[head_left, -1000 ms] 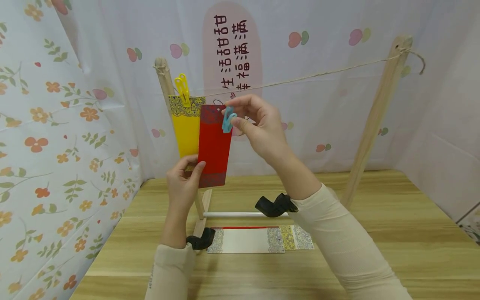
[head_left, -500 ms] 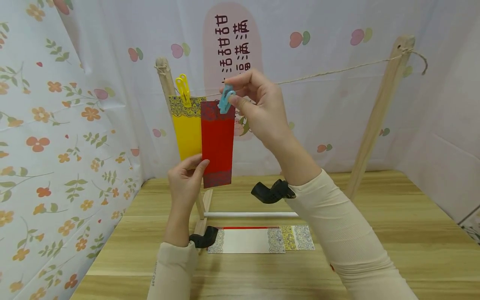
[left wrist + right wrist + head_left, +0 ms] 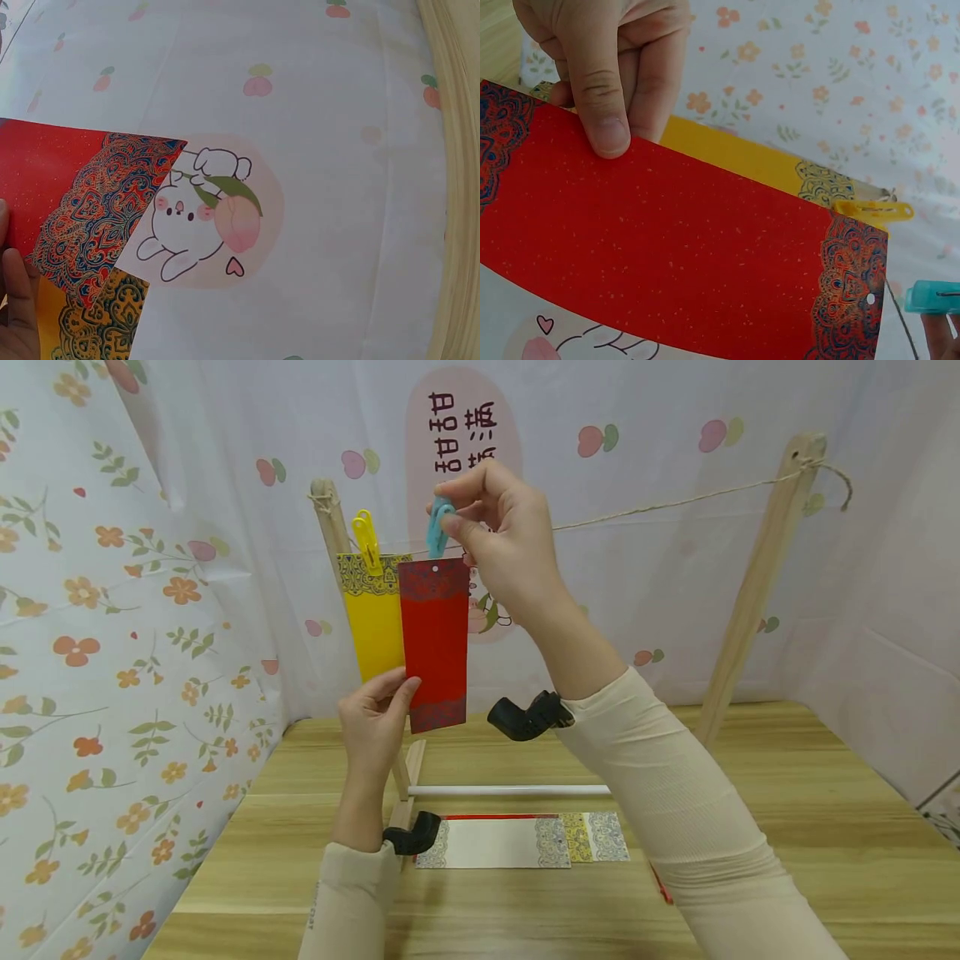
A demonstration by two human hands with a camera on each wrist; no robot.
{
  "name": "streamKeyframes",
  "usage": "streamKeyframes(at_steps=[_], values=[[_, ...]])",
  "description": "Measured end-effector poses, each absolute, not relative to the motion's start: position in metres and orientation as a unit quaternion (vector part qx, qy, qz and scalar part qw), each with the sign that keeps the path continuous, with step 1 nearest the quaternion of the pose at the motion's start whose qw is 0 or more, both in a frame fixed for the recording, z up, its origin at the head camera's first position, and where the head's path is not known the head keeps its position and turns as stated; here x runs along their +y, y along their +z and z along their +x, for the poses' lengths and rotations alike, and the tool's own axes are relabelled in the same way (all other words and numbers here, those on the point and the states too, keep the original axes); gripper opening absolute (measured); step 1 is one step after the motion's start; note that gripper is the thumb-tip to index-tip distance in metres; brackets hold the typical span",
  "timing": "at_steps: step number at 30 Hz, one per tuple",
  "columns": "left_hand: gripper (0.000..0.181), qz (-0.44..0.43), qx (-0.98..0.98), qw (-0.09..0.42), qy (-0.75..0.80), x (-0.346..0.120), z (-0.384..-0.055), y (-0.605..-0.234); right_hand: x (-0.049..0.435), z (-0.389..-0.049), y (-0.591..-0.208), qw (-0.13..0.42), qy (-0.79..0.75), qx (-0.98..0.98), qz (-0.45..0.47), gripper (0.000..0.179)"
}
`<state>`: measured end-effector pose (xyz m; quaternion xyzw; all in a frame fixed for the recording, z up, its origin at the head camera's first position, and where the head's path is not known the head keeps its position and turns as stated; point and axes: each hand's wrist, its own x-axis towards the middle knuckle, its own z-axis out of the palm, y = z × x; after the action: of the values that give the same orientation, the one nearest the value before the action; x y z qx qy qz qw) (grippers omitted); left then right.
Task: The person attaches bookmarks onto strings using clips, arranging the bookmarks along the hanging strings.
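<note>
My left hand (image 3: 375, 714) pinches a red card (image 3: 435, 647) by its lower left edge, thumb in front. The card stands upright with patterned bands at both ends and a small punched hole at the top. Just above its top edge, my right hand (image 3: 506, 531) pinches a light blue clothespin (image 3: 438, 531) between thumb and fingers. In the right wrist view the clothespin (image 3: 934, 296) shows beside the holed end of the card, apart from it. Behind the red card, a yellow card (image 3: 375, 627) hangs from the twine (image 3: 645, 508) by a yellow clothespin (image 3: 366, 543).
Wooden posts (image 3: 761, 585) at left and right carry the twine, with a white rod (image 3: 510, 790) low between them. On the wooden table (image 3: 525, 910) lies a stack of patterned cards (image 3: 491, 843). Something thin and red (image 3: 663, 889) shows beside the right sleeve.
My right hand has risen with the blue clothespin, from the card's upper right corner to above its top edge. The red card has become more upright and shifted slightly right.
</note>
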<state>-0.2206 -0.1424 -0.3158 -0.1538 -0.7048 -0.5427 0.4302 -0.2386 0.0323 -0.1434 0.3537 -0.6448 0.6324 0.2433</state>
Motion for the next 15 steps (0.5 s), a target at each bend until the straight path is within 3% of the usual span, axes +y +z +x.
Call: streamKeyframes(at_steps=[15], values=[[0.016,-0.143,-0.702,0.427,-0.552,-0.1404,-0.2227,-0.3165,0.0241,-0.2492,-0.1357,0.212,0.626,-0.677,0.323,0.014]])
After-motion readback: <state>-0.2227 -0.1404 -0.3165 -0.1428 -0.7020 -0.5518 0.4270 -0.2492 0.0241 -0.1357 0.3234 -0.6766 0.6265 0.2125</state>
